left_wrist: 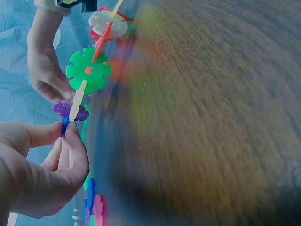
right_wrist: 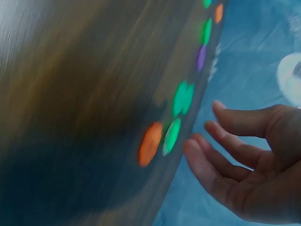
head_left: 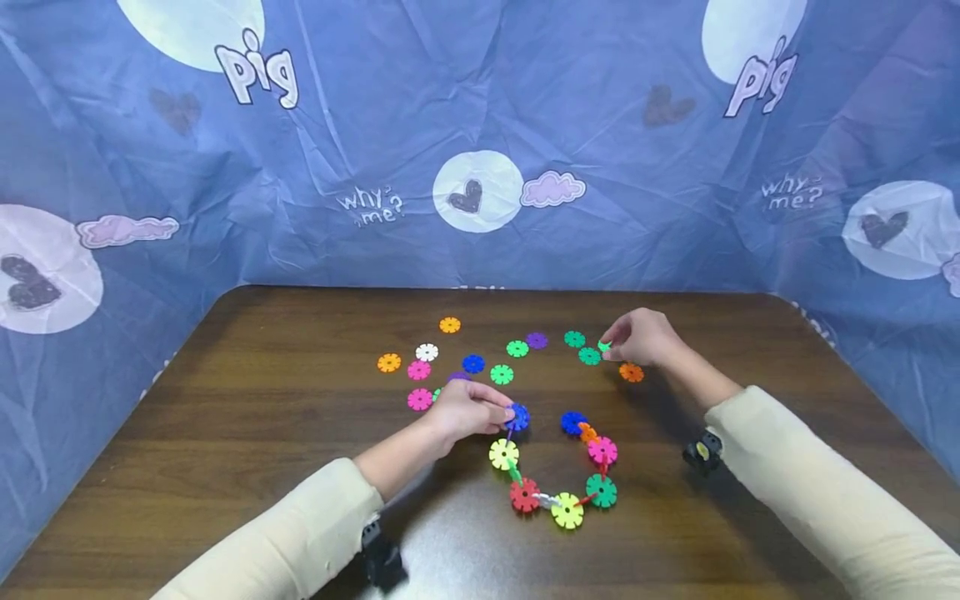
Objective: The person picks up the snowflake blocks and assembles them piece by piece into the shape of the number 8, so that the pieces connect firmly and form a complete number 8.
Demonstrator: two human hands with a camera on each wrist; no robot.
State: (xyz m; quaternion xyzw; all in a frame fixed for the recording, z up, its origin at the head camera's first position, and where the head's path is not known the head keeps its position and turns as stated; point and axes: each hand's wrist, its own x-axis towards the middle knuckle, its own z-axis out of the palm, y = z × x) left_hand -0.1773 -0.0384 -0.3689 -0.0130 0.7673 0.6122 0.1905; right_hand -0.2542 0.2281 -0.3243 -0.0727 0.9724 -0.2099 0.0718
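My left hand (head_left: 467,410) pinches a blue notched plastic disc (head_left: 517,417) between thumb and fingers. That disc is one end of a curved chain of interlocked discs; a purple disc (left_wrist: 61,109) joins it to a yellow disc (head_left: 504,455). Another blue disc (head_left: 573,422) forms the other end, with a gap between the two ends. Farther back on the right, my right hand (head_left: 641,337) reaches to a light green disc (head_left: 604,346), fingertips overlapping it in the head view. Seen from the right wrist, thumb and fingers are apart, close to the light green disc (right_wrist: 172,136).
Loose discs lie across the back of the wooden table (head_left: 300,333): an orange one (head_left: 632,372) beside my right hand, green ones (head_left: 589,357) near it, and pink, white and orange ones farther left. A blue printed cloth (head_left: 480,100) hangs behind the table.
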